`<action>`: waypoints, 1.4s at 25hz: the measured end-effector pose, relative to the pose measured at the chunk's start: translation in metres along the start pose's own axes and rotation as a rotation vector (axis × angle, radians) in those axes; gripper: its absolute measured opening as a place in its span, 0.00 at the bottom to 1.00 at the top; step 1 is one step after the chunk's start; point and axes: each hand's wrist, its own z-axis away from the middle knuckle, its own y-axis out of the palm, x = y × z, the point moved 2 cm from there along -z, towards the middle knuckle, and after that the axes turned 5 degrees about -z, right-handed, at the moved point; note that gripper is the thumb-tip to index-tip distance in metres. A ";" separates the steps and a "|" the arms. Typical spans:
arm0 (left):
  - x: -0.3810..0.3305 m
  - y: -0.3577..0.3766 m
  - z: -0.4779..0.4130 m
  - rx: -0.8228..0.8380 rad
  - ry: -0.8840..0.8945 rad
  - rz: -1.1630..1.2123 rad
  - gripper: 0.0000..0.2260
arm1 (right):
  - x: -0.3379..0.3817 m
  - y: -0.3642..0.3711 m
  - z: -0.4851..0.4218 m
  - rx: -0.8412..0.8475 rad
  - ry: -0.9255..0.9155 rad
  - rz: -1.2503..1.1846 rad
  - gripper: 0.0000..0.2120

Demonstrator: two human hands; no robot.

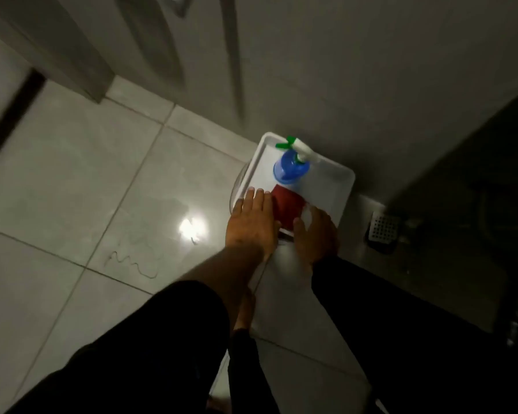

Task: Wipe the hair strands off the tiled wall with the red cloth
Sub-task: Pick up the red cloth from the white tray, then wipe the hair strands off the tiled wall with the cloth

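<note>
Since the cloth lies in the tray below the bottle, both hands reach down: left hand flat beside it, right hand touching its edge, neither yet gripping.

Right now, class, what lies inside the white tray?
The white tray holds a blue spray bottle and the red cloth. The left hand and right hand cover the cloth's near edges.
</note>
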 end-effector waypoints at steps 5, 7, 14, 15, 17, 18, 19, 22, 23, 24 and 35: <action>-0.003 0.045 -0.065 0.079 -0.101 -0.025 0.32 | -0.021 0.048 -0.083 0.030 0.202 -0.253 0.29; -0.005 0.062 -0.082 0.097 -0.172 -0.022 0.31 | -0.029 0.067 -0.099 0.029 0.264 -0.311 0.34; -0.007 0.076 -0.128 0.122 -0.348 0.311 0.27 | -0.044 0.080 -0.134 -0.022 0.365 -0.570 0.26; -0.006 0.073 -0.130 0.133 -0.369 0.379 0.25 | -0.044 0.077 -0.133 -0.013 0.358 -0.618 0.22; -0.006 0.062 -0.125 0.084 -0.394 0.520 0.21 | -0.037 0.065 -0.122 -0.039 0.354 -0.772 0.18; -0.007 0.056 -0.118 0.008 -0.392 0.595 0.19 | -0.030 0.058 -0.113 -0.069 0.338 -0.860 0.16; -0.006 0.049 -0.108 -0.081 -0.382 0.669 0.19 | -0.021 0.051 -0.104 -0.091 0.306 -0.936 0.13; 0.002 0.030 -0.064 -0.272 -0.397 0.941 0.17 | 0.015 0.037 -0.069 0.004 0.212 -1.040 0.14; 0.012 0.027 -0.046 -0.304 -0.428 1.057 0.18 | 0.030 0.036 -0.054 0.092 0.165 -1.036 0.19; 0.025 0.026 -0.029 -0.334 -0.464 1.159 0.20 | 0.046 0.039 -0.038 0.190 0.110 -1.022 0.23; 0.291 0.200 0.090 -0.498 -0.816 1.279 0.24 | 0.107 0.314 0.050 0.696 0.089 -0.540 0.10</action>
